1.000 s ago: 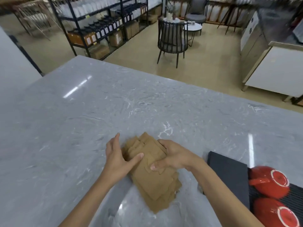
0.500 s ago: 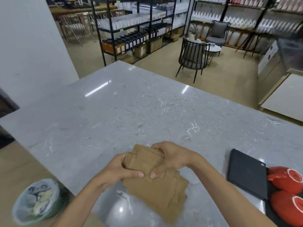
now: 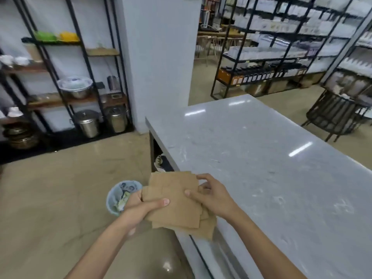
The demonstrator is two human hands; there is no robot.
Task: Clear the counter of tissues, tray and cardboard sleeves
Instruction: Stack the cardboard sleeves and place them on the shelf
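Note:
A stack of flat brown cardboard sleeves [image 3: 173, 200] is held in both hands, lifted over the left edge of the grey marble counter [image 3: 271, 158]. My left hand [image 3: 141, 208] grips the stack's left side with the thumb on top. My right hand [image 3: 211, 196] pinches its right side. Just below and left of the stack, a lined waste bin [image 3: 118, 196] with crumpled paper inside stands on the floor. No tray or tissues show on the counter in this view.
A white pillar [image 3: 159, 57] rises behind the counter's far left corner. Black metal shelves with pots and bowls [image 3: 80, 87] line the left wall. Stocked shelving [image 3: 281, 57] and a dark slatted chair [image 3: 338, 115] stand beyond the counter.
Both hands lifted the sleeve stack off the counter and carried it left, past the counter's edge and over the bin. The view swung left, so the black tray and red cups left the frame.

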